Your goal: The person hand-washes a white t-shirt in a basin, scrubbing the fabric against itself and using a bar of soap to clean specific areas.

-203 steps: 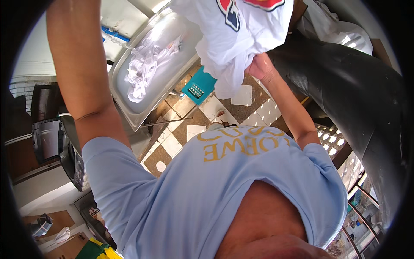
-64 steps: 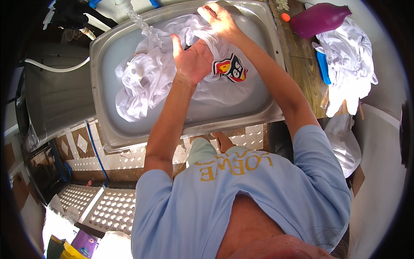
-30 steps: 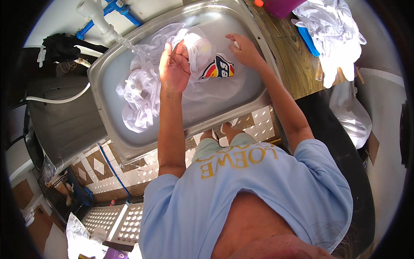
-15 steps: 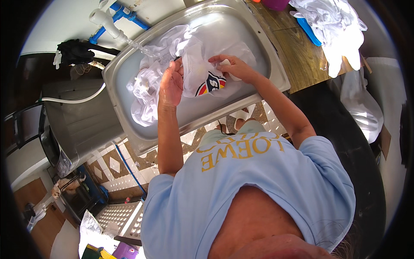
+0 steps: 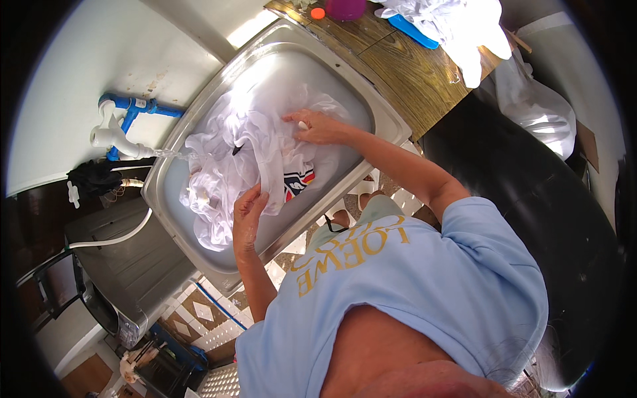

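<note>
Wet white garments (image 5: 229, 142) lie bunched in cloudy water inside a metal sink (image 5: 398, 126). One white garment (image 5: 271, 162) bears a dark, red and yellow print (image 5: 297, 183). My left hand (image 5: 249, 215) is at the near side of the pile, its thumb and fingers pinching the garment's edge. Farther right and deeper over the sink, my right hand (image 5: 322, 127) is curled above the cloth. A small white piece (image 5: 302, 125), perhaps soap, shows between its fingers, mostly hidden by them.
Water runs from a white tap (image 5: 123, 140) on blue pipes (image 5: 142, 106) at the left. A wooden counter (image 5: 424, 86) on the right carries more white laundry (image 5: 458, 30), a blue item (image 5: 413, 32) and a purple container (image 5: 346, 8). A filled white bag (image 5: 541, 109) stands beyond.
My left hand, open beside the garment before, has closed on its edge. The printed part is now more folded and partly covered. My right hand remains over the cloth; the whole view has turned.
</note>
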{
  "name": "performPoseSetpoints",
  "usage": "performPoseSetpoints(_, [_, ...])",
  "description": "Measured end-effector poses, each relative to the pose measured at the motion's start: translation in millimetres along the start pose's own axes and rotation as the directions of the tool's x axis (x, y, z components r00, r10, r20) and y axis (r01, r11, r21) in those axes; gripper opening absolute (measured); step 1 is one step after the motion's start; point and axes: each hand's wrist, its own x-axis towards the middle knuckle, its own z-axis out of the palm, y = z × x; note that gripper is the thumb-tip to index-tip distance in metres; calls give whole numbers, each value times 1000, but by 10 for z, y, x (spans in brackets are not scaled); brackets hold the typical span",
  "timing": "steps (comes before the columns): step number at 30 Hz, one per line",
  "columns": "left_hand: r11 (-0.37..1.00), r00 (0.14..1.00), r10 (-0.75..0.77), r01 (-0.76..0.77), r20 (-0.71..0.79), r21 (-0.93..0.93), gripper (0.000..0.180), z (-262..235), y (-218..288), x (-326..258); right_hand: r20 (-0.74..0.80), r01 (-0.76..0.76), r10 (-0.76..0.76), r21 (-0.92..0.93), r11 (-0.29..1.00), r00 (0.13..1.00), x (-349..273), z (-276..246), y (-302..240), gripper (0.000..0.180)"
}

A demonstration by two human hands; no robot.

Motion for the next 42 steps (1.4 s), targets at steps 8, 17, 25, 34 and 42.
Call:
performPoseSetpoints(8, [990,998,-25,17,56,138,28,-58,-152,210,-53,-22,16,-124,992,998,-25,-257,-257,39])
performPoseSetpoints(17, [904,994,38,-78,105,420,22,15,47,154,393,-263,-69,726,636,917,31,-881,-867,31])
performPoseSetpoints(25, [913,996,84,-81,11,400,19,112,-30,152,179,218,-179,-225,950,967,38,-921,-515,31])
performPoseSetpoints(34, [899,989,78,-17,-122,438,16,306,12,130,50,360,-427,-632,686,903,217,-1813,311,24])
performPoseSetpoints(42, [876,927,214,-42,-309,481,23,338,-147,41,-164,437,-609,-556,707,776,-128,-2396,99,28])
